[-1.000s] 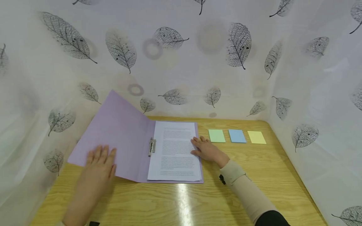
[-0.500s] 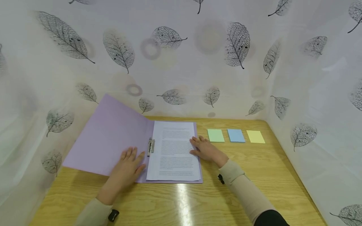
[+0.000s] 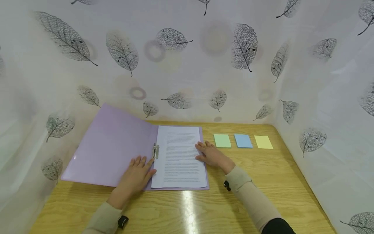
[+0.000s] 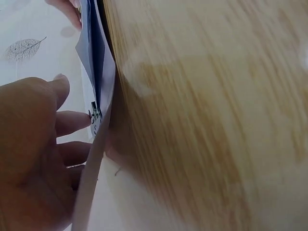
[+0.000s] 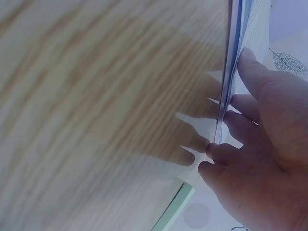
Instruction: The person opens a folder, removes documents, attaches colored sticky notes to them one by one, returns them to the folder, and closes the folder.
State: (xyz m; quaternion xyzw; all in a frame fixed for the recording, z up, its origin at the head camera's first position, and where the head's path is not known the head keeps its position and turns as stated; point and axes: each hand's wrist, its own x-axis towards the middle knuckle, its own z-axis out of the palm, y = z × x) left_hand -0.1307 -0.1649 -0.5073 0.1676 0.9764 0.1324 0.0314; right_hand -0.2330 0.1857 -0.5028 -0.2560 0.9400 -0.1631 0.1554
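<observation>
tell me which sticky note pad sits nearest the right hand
The green pad, leftmost in the row; the blue pad and yellow pad lie farther right.

The wooden table (image 3: pixel 286 185) here is carrying an open purple folder (image 3: pixel 108 143); a green note (image 3: pixel 222 140), blue note (image 3: pixel 243 140) and yellow note (image 3: pixel 263 142) are lying beside it.

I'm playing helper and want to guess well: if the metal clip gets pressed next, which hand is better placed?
Probably the left hand: its index fingertip is close beside the metal clip. The right hand is across the printed paper, at the edge opposite the clip.
</observation>
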